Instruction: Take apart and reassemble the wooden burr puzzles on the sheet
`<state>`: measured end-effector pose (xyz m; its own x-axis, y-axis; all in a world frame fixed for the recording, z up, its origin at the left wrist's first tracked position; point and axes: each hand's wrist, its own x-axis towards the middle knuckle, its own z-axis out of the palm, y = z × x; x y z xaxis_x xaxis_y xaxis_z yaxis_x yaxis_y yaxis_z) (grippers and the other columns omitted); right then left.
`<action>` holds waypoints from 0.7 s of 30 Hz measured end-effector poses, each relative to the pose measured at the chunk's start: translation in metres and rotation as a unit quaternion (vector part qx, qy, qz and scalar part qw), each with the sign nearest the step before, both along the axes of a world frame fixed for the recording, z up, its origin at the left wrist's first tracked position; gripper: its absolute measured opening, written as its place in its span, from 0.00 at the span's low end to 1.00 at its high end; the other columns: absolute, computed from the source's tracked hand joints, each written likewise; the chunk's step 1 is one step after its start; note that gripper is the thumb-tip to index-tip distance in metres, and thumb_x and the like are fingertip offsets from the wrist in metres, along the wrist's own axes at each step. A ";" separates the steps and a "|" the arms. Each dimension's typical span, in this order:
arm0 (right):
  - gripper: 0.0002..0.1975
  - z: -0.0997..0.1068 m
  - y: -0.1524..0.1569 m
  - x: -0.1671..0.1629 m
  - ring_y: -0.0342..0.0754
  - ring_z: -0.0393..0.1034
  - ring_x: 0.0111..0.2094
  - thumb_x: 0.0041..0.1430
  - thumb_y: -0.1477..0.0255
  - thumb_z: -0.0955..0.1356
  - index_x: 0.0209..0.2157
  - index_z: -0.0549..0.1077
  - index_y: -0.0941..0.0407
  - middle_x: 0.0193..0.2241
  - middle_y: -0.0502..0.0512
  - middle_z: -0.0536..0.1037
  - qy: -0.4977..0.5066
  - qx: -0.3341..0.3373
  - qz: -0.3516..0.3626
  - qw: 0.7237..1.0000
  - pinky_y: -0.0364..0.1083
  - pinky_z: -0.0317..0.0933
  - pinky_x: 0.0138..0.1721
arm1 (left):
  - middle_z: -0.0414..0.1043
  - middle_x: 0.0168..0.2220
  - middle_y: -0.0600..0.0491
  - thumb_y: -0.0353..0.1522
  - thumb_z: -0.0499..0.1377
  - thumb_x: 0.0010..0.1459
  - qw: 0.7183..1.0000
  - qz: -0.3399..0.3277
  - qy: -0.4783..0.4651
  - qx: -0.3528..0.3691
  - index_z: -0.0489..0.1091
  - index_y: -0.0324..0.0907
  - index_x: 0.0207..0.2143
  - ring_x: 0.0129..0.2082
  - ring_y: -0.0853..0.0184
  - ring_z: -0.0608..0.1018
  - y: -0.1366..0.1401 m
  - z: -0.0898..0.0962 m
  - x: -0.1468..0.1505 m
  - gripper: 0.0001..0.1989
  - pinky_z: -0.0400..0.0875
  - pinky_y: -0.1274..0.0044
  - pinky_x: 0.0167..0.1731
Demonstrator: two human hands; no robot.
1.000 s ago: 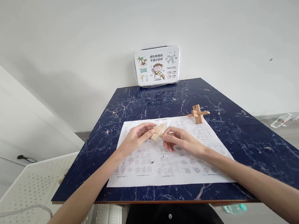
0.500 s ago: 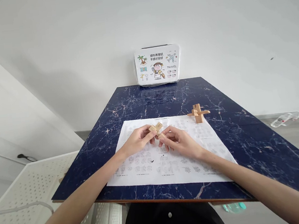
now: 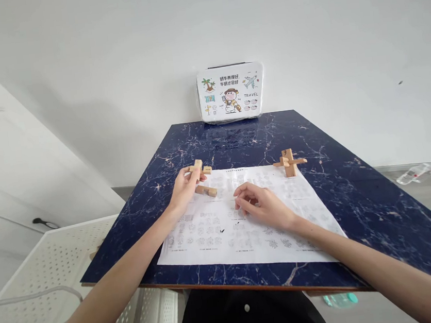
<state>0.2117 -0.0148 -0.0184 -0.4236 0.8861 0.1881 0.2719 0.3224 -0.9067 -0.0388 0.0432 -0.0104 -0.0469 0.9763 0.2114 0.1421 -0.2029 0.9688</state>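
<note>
My left hand (image 3: 184,189) is closed on a small assembly of joined wooden puzzle pieces (image 3: 199,166) at the upper left corner of the paper. Just below its fingers, a single notched wooden piece (image 3: 207,191) lies slanted over the sheet. My right hand (image 3: 258,201) rests over the middle of the printed sheet (image 3: 206,256), fingers loosely curled, with a gap between thumb and forefinger and nothing visible in it. Farther right, another wooden cross-shaped assembly (image 3: 289,163), marked with a dark numeral, stands at the paper's upper right corner.
The blue marbled table (image 3: 237,151) carries the sheet, which shows rows of small diagrams. A white cartoon-printed case (image 3: 231,93) leans on the wall at the back. Left of the table is a white perforated cart (image 3: 22,277); plastic bottles lie on the floor.
My left hand has moved left and away with the joined pieces, leaving my right hand. A separate notched piece now shows below my left hand. My right hand has let go of the wood.
</note>
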 end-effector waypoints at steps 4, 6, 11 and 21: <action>0.05 -0.004 0.002 0.001 0.51 0.76 0.34 0.69 0.67 0.65 0.43 0.70 0.52 0.36 0.56 0.81 -0.045 0.068 -0.029 0.996 0.51 0.70 0.34 | 0.79 0.39 0.46 0.50 0.64 0.65 0.989 -0.131 0.020 -0.072 0.70 0.38 0.49 0.40 0.64 0.81 -0.008 0.005 0.004 0.24 0.77 0.72 0.40; 0.06 -0.006 0.002 0.003 0.53 0.75 0.38 0.69 0.66 0.67 0.45 0.71 0.52 0.40 0.58 0.80 -0.070 0.121 -0.031 0.990 0.53 0.71 0.39 | 0.78 0.39 0.47 0.50 0.63 0.66 0.972 -0.214 0.016 -0.094 0.71 0.38 0.50 0.40 0.64 0.81 -0.013 0.008 0.009 0.24 0.77 0.73 0.40; 0.13 -0.008 0.002 0.003 0.57 0.73 0.47 0.67 0.59 0.71 0.46 0.73 0.51 0.46 0.60 0.77 -0.103 0.175 0.005 0.979 0.57 0.70 0.47 | 0.77 0.39 0.47 0.49 0.61 0.68 0.957 -0.278 -0.004 -0.089 0.73 0.39 0.46 0.41 0.64 0.80 -0.023 0.011 0.021 0.21 0.76 0.71 0.47; 0.08 -0.006 0.000 0.003 0.54 0.71 0.40 0.72 0.64 0.66 0.42 0.73 0.53 0.40 0.59 0.77 -0.135 0.225 0.078 0.962 0.54 0.66 0.42 | 0.73 0.35 0.52 0.48 0.59 0.70 0.976 -0.206 0.051 -0.039 0.74 0.40 0.39 0.34 0.68 0.74 -0.017 0.011 0.014 0.20 0.71 0.73 0.43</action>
<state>0.2144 -0.0149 -0.0243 -0.6319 0.6629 0.4016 0.3946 0.7211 -0.5695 -0.0247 0.0261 0.0009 0.3707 0.9210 0.1194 0.1611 -0.1904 0.9684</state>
